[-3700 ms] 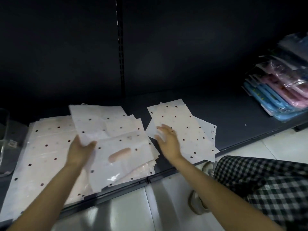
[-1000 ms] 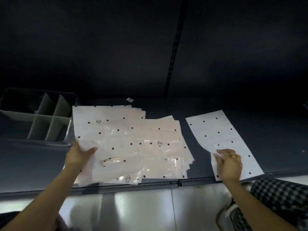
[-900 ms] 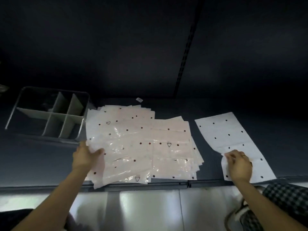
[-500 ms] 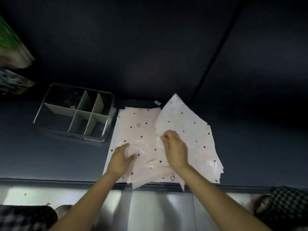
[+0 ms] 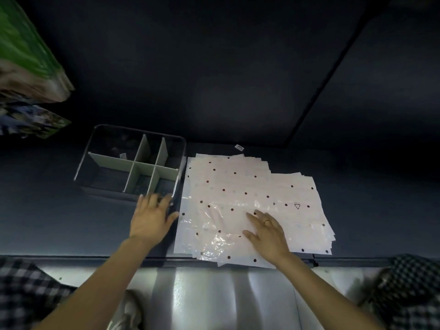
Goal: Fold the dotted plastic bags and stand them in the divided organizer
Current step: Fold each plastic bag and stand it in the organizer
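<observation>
Bags: pale, dark-dotted stack point(image 5: 250, 186), flat beside the organizer point(image 5: 133, 167) (glossy, perhaps translucent).
Left hand point(image 5: 152, 217): fingers spread at organizer's near wall.
Right hand point(image 5: 267, 231): fingers flat on stack.

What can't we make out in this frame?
Head view only:
- Bags: count unknown; sheets overlap, and the right hand covers part of the top one.
- Organizer: compartment contents too dark to tell.
- Left hand: fingers blurred; contact with the organizer unclear.
- Label on the shelf: too small to read.
- Packages top left: blurred, cut off.

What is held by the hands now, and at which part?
Nothing is held: the right hand lies flat on the dotted bags, the left hand reaches the organizer.
</observation>
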A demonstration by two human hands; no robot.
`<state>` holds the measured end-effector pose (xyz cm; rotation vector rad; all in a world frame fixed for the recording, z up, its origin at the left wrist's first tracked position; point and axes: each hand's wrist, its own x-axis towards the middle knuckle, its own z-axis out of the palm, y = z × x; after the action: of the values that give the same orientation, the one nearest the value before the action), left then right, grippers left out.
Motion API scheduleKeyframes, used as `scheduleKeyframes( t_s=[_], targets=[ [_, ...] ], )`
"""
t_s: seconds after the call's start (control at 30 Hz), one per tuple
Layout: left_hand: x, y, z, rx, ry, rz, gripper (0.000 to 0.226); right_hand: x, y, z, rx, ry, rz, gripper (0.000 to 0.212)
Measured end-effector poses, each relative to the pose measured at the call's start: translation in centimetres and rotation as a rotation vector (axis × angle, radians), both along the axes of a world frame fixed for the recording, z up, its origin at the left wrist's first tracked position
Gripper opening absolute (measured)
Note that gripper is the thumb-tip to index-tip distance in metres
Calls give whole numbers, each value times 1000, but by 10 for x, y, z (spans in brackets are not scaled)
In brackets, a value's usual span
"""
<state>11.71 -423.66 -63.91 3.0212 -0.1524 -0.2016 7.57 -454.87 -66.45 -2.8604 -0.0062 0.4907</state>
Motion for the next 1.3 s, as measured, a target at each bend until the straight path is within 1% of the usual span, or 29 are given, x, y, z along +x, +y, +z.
scheduleKeyframes(
  t_s=[0.03, 0.1, 0.17, 0.27, 0.33, 0.37, 0.43, 0.53, 0.63, 0.73, 0.77, 0.83, 0.9, 0.97, 1.03, 1.1, 1.17, 1.23, 1.3],
  targets=[
    [-3, -3, 0, 12, 4, -30, 61, -1, -2, -1, -23, 78, 27, 59],
    [-8, -8, -1, 49, 17, -78, 63, 0, -3, -1, -24, 147, 87, 64],
    [-11, -12, 0, 80, 37, -98, 64, 2, -3, 4, -1, 166, 127, 73],
    [-15, -20, 2, 123, 68, -117, 67, -4, -8, 13, -2, 177, 216, 96],
    [-16, -23, 4, 144, 91, -111, 69, -16, -15, 16, -88, 177, 331, 111],
    [-16, -25, 5, 140, 104, -103, 70, -22, -20, 17, -150, 155, 391, 115],
    [-18, -29, 7, 88, 135, -86, 73, -33, -30, 14, -258, 86, 487, 110],
    [-24, -35, 7, -12, 162, -57, 77, -43, -43, 8, -310, -2, 539, 95],
    [-30, -35, 8, -115, 182, -48, 77, -46, -52, 5, -255, 13, 555, 76],
    [-39, -35, 13, -231, 148, -35, 73, -43, -57, 9, -128, 8, 578, 50],
    [-43, -36, 13, -289, 126, -31, 72, -42, -58, 11, -60, -6, 555, 44],
    [-48, -42, 12, -392, 111, -73, 72, -39, -57, 18, 75, 4, 460, 40],
    [-52, -48, 9, -410, 160, -172, 78, -33, -55, 27, 260, 78, 317, 38],
    [-55, -51, 6, -424, 249, -229, 87, -26, -53, 42, 494, 156, 167, 27],
    [-60, -50, 7, -538, 298, -186, 85, -15, -49, 60, 627, 179, 71, 21],
    [-65, -46, 12, -702, 211, -45, 73, 1, -47, 73, 723, 137, 15, 14],
    [-64, -45, 22, -827, 41, 94, 68, 20, -45, 80, 823, 92, -71, 17],
    [-58, -47, 29, -832, -138, 131, 65, 41, -41, 81, 877, 62, -211, 14],
    [-52, -55, 30, -762, -262, 96, 62, 64, -35, 75, 851, 13, -346, 12]
  ],
)
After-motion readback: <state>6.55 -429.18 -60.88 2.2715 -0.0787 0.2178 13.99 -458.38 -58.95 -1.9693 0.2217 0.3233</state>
